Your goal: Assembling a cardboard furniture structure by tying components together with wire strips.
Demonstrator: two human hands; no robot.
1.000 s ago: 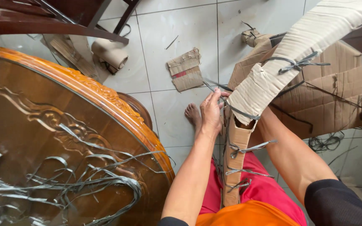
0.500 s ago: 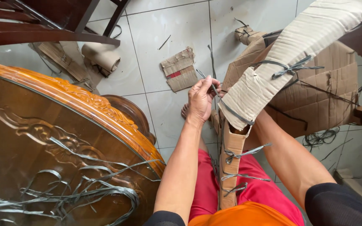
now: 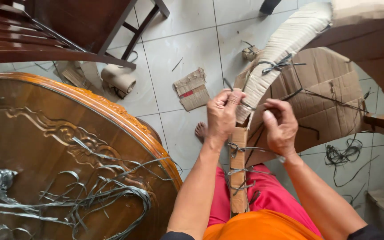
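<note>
The left hand (image 3: 222,114) was curled around the cardboard-wrapped furniture leg (image 3: 263,78), fingers closed and thumb pressed against the wrapping where its lower edge met a narrow cardboard strip (image 3: 238,171) running down over the person's lap. The right hand (image 3: 281,126) sat just beside it on the other side of the leg, fingers bent inward; it seemed to pinch a grey plastic strap (image 3: 245,149), though the grip itself was hard to make out. More straps were knotted higher on the wrapping (image 3: 277,66).

The leg rose diagonally to the upper right, where it joined a large piece cut off by the frame edge. Behind the hands lay a flattened cardboard sheet (image 3: 330,98), close against the leg. To the left, the carved round wooden tabletop (image 3: 67,133) crowded in near the left forearm, strewn with loose cut straps (image 3: 90,195). Open tiled floor (image 3: 187,49) lay ahead, with a cardboard scrap (image 3: 193,89) and a cardboard roll (image 3: 120,79) well apart from the hands. A bare foot (image 3: 201,131) showed partly, hidden behind the left wrist.
</note>
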